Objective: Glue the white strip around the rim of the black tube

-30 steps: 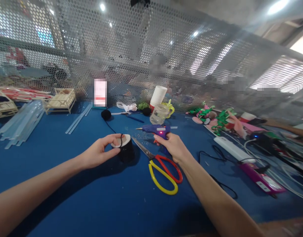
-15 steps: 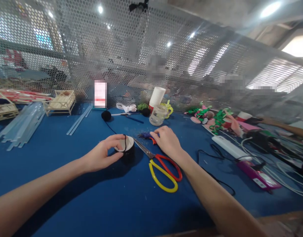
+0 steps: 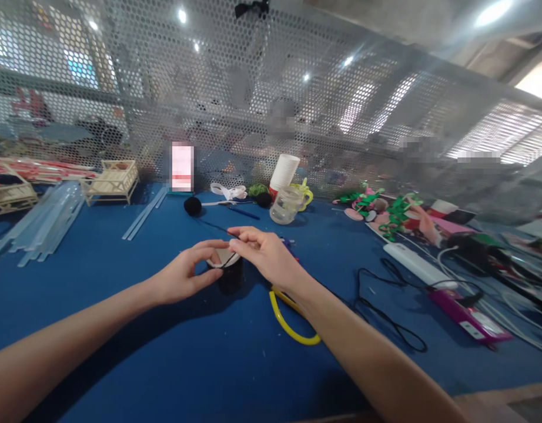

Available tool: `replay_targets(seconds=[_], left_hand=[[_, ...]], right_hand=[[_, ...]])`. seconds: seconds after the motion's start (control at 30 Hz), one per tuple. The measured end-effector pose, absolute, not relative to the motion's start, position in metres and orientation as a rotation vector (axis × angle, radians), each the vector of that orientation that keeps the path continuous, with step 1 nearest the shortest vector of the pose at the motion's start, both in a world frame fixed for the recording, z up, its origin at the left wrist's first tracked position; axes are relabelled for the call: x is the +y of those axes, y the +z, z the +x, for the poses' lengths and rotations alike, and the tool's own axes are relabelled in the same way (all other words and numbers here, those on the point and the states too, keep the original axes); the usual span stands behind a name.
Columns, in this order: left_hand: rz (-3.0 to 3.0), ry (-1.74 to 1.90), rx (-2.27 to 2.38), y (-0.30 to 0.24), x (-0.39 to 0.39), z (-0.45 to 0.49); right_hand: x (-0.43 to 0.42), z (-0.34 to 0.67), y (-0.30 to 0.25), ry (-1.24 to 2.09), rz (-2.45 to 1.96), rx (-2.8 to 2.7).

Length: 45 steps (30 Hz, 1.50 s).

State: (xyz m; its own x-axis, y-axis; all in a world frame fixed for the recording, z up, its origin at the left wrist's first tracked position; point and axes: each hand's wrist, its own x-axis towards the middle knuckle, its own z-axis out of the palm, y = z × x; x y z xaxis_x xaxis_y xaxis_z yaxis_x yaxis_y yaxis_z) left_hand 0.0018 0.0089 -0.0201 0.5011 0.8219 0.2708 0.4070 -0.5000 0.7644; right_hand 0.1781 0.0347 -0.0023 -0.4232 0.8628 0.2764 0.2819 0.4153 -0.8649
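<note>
My left hand [image 3: 183,275] grips a small cup wrapped in black yarn [image 3: 229,277] that stands on the blue table [image 3: 165,352]. My right hand [image 3: 266,255] reaches over the cup's rim and pinches the black yarn strand [image 3: 211,224], which runs back to a black yarn ball [image 3: 192,205]. Under my right forearm lie the scissors with yellow and red handles [image 3: 288,323]. Only a bit of the blue glue gun [image 3: 288,242] shows behind my right hand.
A perforated metal screen [image 3: 271,106] closes the table's far side. Clear glue sticks [image 3: 42,220] and small wooden frames [image 3: 112,179] lie at the left. A clear mug [image 3: 286,205], a white cup [image 3: 283,171], green ribbon [image 3: 394,211], a power strip [image 3: 414,265] and cables [image 3: 385,305] fill the right.
My right hand let go of the glue gun, laid it on the table, and moved left over the scissors to the cup, where it pinches the yarn. The left hand stayed on the cup.
</note>
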Motion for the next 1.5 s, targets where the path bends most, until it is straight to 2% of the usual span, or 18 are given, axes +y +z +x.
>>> replay_targets(seconds=[0.3, 0.87, 1.07, 1.5], left_hand=[[1.574, 0.805, 0.820, -0.017, 0.010, 0.003], [1.289, 0.724, 0.587, -0.010, 0.006, 0.002], [1.219, 0.697, 0.541, -0.012, 0.006, 0.001], [1.451, 0.632, 0.807, -0.025, 0.021, -0.005]], right_hand=[[0.021, 0.203, -0.012, 1.158, -1.021, -1.651], [0.013, 0.205, -0.018, 1.307, -1.029, -1.570], [0.013, 0.209, -0.024, 1.462, -0.970, -1.482], [0.018, 0.214, -0.030, 1.302, -0.960, -1.707]])
